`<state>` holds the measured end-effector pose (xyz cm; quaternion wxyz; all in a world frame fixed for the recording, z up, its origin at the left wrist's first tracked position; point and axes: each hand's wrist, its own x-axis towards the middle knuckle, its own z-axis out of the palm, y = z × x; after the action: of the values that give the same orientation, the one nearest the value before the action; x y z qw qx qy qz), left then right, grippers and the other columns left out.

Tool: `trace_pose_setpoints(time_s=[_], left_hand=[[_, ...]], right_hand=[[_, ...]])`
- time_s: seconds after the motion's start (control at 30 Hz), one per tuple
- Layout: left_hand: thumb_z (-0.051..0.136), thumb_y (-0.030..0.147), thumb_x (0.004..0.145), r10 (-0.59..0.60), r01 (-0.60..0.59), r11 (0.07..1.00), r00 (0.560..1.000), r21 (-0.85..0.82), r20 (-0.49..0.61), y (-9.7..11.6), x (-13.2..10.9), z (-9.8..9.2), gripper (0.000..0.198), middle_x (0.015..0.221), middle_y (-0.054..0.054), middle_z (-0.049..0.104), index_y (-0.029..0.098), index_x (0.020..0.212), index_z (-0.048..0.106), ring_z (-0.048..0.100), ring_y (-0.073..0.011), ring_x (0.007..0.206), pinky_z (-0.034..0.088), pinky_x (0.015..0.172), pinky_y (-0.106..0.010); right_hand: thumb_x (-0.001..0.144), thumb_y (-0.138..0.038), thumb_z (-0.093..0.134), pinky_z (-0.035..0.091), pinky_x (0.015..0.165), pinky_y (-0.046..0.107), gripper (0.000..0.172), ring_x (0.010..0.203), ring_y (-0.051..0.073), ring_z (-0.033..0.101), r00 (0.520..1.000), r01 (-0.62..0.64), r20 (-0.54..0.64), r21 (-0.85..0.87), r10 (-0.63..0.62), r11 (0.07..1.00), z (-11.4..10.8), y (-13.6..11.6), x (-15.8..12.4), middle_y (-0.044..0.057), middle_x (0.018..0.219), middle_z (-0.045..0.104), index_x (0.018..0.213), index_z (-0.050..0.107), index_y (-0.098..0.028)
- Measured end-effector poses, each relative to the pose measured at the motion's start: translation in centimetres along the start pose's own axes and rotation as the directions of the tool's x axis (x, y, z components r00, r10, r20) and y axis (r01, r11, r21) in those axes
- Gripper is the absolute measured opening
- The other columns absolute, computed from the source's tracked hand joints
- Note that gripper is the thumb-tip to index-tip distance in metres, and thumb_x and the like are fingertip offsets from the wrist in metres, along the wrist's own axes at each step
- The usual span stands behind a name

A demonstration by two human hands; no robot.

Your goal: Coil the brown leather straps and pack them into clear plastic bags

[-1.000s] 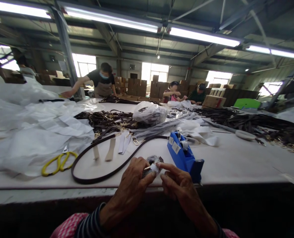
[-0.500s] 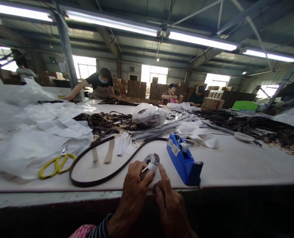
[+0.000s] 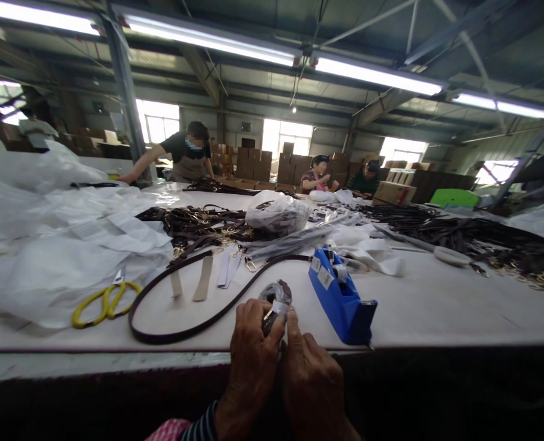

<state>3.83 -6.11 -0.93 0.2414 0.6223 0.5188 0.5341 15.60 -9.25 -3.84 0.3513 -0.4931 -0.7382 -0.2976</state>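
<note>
My left hand (image 3: 253, 337) is closed around a coiled dark strap (image 3: 267, 321), bundled with clear plastic and a white band, just over the table's front edge. My right hand (image 3: 311, 361) presses its index fingertip against the bundle's right side, with the other fingers curled; its thumb is mostly hidden. To the right stands a blue tape dispenser (image 3: 340, 300). A long dark strap (image 3: 162, 337) lies in a loop on the table to the left, beside yellow-handled scissors (image 3: 104, 304).
White plastic sheets (image 3: 70, 245) cover the table's left side. Piles of dark straps with gold clips (image 3: 198, 226) lie farther back, around a clear plastic bag (image 3: 276, 211). More straps (image 3: 474, 233) are heaped at right. Co-workers (image 3: 192, 153) are across the table.
My right index finger has moved left and now rests against the bundle, with the right hand closer to the left. The coiled strap has shifted slightly left and up.
</note>
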Motion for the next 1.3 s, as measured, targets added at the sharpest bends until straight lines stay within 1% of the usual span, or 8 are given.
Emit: trace_pose_setpoints(time_s=[0.23, 0.43, 0.53, 0.7, 0.8, 0.97, 1.17, 1.3], left_hand=[[0.060, 0.038, 0.092, 0.054, -0.052, 0.998, 0.996, 0.024, -0.070, 0.1, 0.2, 0.5, 0.016, 0.092, -0.005, 0.062, 0.024, 0.086, 0.061, 0.056, -0.0293, 0.094, 0.044, 0.086, -0.044], [0.063, 0.034, 0.092, 0.115, -0.108, 0.992, 0.988, 0.072, -0.100, 0.0, 0.5, 0.4, 0.012, 0.091, -0.005, 0.064, 0.024, 0.086, 0.061, 0.056, -0.0292, 0.094, 0.045, 0.085, -0.042], [0.062, 0.033, 0.093, 0.146, -0.136, 0.986, 0.983, 0.091, -0.111, -0.3, 0.6, 0.3, 0.010, 0.092, -0.005, 0.065, 0.024, 0.087, 0.062, 0.057, -0.0294, 0.095, 0.045, 0.085, -0.042], [0.062, 0.029, 0.094, 0.189, -0.180, 0.979, 0.977, 0.097, -0.093, -0.5, 0.5, 0.3, 0.007, 0.095, -0.005, 0.066, 0.025, 0.088, 0.062, 0.057, -0.0298, 0.098, 0.047, 0.086, -0.042], [0.060, 0.027, 0.095, 0.215, -0.208, 0.973, 0.974, 0.097, -0.068, -0.5, 0.2, 0.3, 0.008, 0.094, -0.005, 0.066, 0.025, 0.088, 0.062, 0.056, -0.0294, 0.097, 0.047, 0.086, -0.041], [0.059, 0.026, 0.098, 0.256, -0.249, 0.960, 0.965, 0.125, -0.046, -0.5, -0.4, 0.3, 0.008, 0.098, -0.007, 0.066, 0.024, 0.091, 0.062, 0.055, -0.0288, 0.098, 0.047, 0.087, -0.042], [0.057, 0.027, 0.099, 0.285, -0.279, 0.952, 0.958, 0.122, -0.030, -0.4, -0.6, 0.1, 0.010, 0.102, -0.007, 0.067, 0.024, 0.093, 0.064, 0.055, -0.0296, 0.102, 0.049, 0.087, -0.042], [0.057, 0.030, 0.098, 0.216, -0.215, 0.975, 0.976, 0.059, 0.002, -0.2, -0.7, 0.0, 0.012, 0.100, -0.007, 0.066, 0.024, 0.092, 0.065, 0.055, -0.0297, 0.100, 0.049, 0.087, -0.043]], right_hand=[[0.092, 0.001, 0.039, 0.053, 0.057, 0.038, 0.049, 0.069, 0.027, 0.065, 0.999, 0.039, 0.015, -0.056, -0.039, 0.998, -0.3, 0.6, 0.6, 0.019, 0.092, 0.074, 0.139, 0.053, 0.000], [0.084, 0.005, 0.040, 0.053, 0.056, 0.037, 0.050, 0.070, 0.027, 0.066, 0.994, 0.090, 0.062, -0.053, -0.087, 0.995, -0.7, 1.1, 1.1, 0.018, 0.090, 0.075, 0.129, 0.060, -0.002], [0.087, 0.004, 0.037, 0.055, 0.057, 0.036, 0.051, 0.068, 0.026, 0.068, 0.996, 0.072, 0.046, 0.015, -0.073, 0.997, -0.8, 1.5, 1.2, 0.016, 0.087, 0.075, 0.133, 0.059, -0.001], [0.101, -0.007, 0.039, 0.057, 0.065, 0.033, 0.037, 0.065, 0.022, 0.071, 1.000, -0.016, 0.015, 0.256, 0.012, 0.967, -0.7, 2.2, 1.4, 0.013, 0.084, 0.077, 0.127, 0.064, -0.004], [0.105, -0.015, 0.041, 0.056, 0.070, 0.030, 0.031, 0.067, 0.020, 0.071, 0.990, -0.139, 0.059, 0.415, 0.126, 0.899, -0.7, 2.4, 1.7, 0.009, 0.077, 0.074, 0.110, 0.071, -0.012], [0.107, -0.031, 0.048, 0.047, 0.060, 0.023, 0.034, 0.060, 0.015, 0.064, 0.926, -0.376, 0.233, 0.605, 0.296, 0.701, -0.9, 2.4, 2.3, 0.003, 0.069, 0.068, 0.082, 0.067, -0.019], [0.103, -0.042, 0.055, 0.045, 0.057, 0.023, 0.036, 0.055, 0.014, 0.060, 0.846, -0.527, 0.354, 0.667, 0.398, 0.527, -0.6, 2.6, 2.3, 0.000, 0.063, 0.064, 0.077, 0.064, -0.020], [0.102, -0.043, 0.057, 0.046, 0.059, 0.024, 0.036, 0.057, 0.014, 0.061, 0.831, -0.548, 0.356, 0.657, 0.427, 0.519, -0.3, 2.5, 2.1, 0.000, 0.064, 0.065, 0.076, 0.065, -0.020]])
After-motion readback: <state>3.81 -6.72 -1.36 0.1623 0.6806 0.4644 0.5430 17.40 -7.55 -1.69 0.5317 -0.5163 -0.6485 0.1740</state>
